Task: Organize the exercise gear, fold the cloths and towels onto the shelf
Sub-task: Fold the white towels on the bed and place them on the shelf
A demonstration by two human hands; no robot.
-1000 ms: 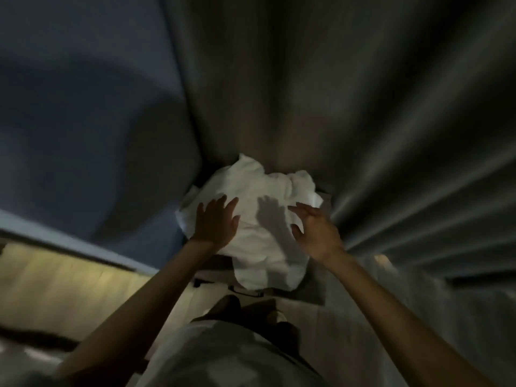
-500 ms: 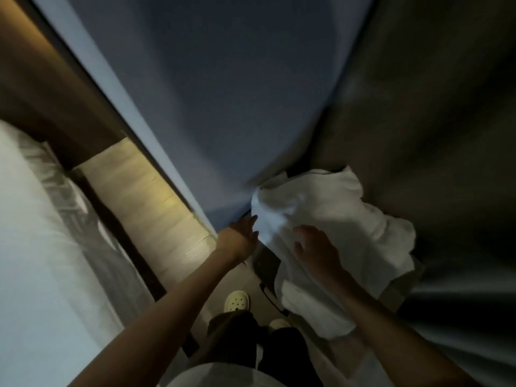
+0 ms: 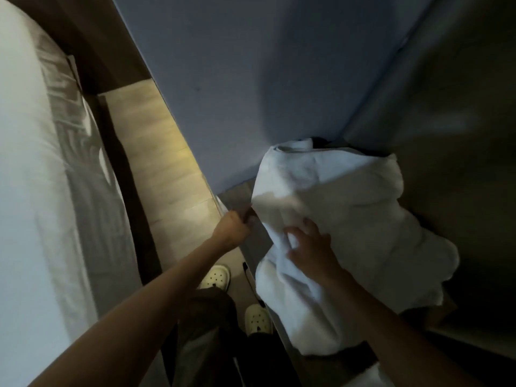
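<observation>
White towel (image 3: 349,219), soft and limp, bunched on shelf (image 3: 237,195).
My left hand (image 3: 231,227) pinches its edge; right hand (image 3: 310,250) lies on it, fingers spread; corners suit gripping.

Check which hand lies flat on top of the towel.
The right hand: fingers spread on top of the white towel. The left hand instead grips the towel's left edge, fingers curled.

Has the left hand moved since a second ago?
Yes. The left hand has slid left off the top of the towel, away from the wall corner, and now grips the towel's left edge.
</observation>
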